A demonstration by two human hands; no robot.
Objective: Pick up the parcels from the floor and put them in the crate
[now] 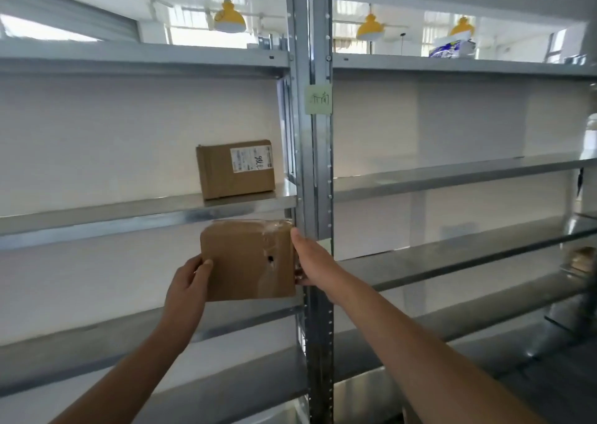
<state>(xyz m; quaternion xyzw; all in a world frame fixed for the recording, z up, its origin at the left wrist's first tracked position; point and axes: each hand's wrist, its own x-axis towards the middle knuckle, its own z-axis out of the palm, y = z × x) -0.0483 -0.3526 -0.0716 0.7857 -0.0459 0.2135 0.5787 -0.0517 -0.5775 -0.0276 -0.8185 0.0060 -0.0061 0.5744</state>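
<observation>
The left hand (189, 283) and right hand (311, 258) clasped the small brown tape-wrapped cardboard parcel (248, 262) between them by its side edges, below a grey metal shelf (129, 210). It seemed light and stiff; the glossy tape might slip.

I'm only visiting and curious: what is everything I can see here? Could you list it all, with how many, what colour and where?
held parcel: one, brown cardboard with clear tape, in front of the shelving, between both hands
labelled parcel: one, brown with a white label, standing on the left middle shelf
shelving: two bays, grey metal, across the whole view
note: one, pale green, stuck on the shelving, centre
lamps: three, yellow and white, hanging beyond the top shelf
package: one, blue and white, top shelf, right
left hand: one, grips the held parcel's left edge
right hand: one, grips its right edge
</observation>
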